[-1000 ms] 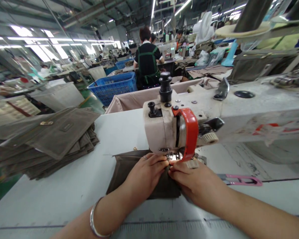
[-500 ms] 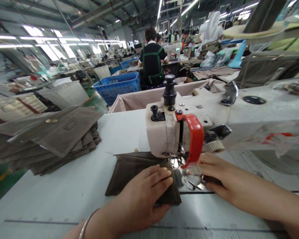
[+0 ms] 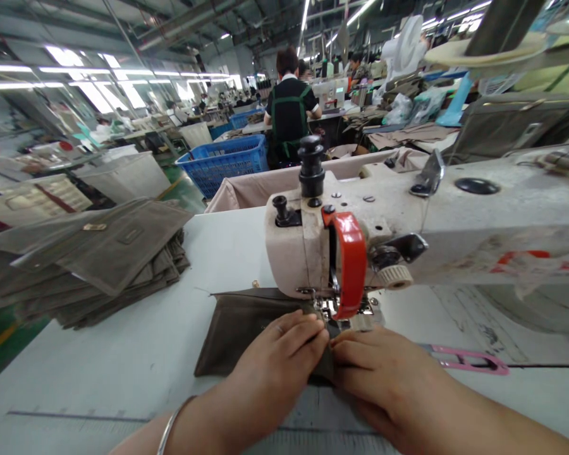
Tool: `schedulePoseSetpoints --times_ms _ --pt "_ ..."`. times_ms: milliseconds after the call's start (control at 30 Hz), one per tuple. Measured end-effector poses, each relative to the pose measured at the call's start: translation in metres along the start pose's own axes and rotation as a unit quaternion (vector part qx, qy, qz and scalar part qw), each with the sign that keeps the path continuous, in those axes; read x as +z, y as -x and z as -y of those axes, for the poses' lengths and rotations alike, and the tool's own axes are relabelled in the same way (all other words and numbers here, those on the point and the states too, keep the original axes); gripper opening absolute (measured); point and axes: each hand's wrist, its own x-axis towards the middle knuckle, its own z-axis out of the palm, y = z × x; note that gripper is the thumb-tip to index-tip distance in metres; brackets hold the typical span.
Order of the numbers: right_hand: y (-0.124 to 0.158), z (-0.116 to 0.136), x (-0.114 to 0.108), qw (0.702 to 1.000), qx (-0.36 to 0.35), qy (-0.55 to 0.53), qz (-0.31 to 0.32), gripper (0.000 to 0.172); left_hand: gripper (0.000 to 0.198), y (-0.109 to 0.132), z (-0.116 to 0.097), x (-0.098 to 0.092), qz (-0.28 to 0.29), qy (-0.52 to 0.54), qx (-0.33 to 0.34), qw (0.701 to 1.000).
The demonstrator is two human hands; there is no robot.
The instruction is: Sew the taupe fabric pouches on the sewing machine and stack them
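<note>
A dark olive-brown fabric pouch (image 3: 232,335) lies on the white sewing table, its right edge by the presser foot (image 3: 329,308) of the sewing machine (image 3: 291,249). My left hand (image 3: 277,360), with a ring and bracelet, holds the pouch down, fingers bent and pressed on its right part. Close beside it, my right hand (image 3: 384,373) has its fingers closed at the pouch's right edge, just in front of the needle area. Its fingertips and thumb are partly hidden. Pink-handled thread snips (image 3: 471,359) lie right of my right hand, partly behind it.
A stack of similar fabric pieces (image 3: 123,246) sits on the table's left. The red guard (image 3: 352,262) stands before the needle. Beyond the table are a pink cloth-lined bin (image 3: 256,189), a blue crate (image 3: 222,167) and a seated co-worker (image 3: 289,107). A ruler strip (image 3: 76,423) runs along the front.
My right hand has moved left and toward me, from beside the needle area to the pouch's edge. The pink snips now show on the table. My left hand stays on the pouch.
</note>
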Motion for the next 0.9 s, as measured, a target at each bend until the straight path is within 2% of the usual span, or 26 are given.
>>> schedulePoseSetpoints --times_ms 133,200,500,700,900 --pt "-0.003 0.001 0.001 1.0 0.004 0.021 0.005 0.015 0.038 -0.001 -0.001 0.007 0.055 -0.013 0.001 0.998" --pt "-0.005 0.001 0.001 1.0 0.006 0.026 0.004 0.018 0.037 -0.003 0.001 0.006 0.063 -0.015 0.002 0.998" --pt "-0.006 -0.003 0.007 0.999 0.02 0.042 -0.006 0.03 0.026 -0.016 0.015 -0.002 0.009 -0.032 0.011 0.999" --pt "-0.001 -0.004 0.003 0.999 0.02 0.03 -0.006 0.034 0.021 -0.005 0.013 -0.004 -0.044 0.008 0.045 0.998" --pt "-0.002 -0.005 -0.001 0.998 0.0 0.05 -0.027 0.025 0.02 0.002 0.015 -0.002 -0.011 0.026 0.046 0.999"
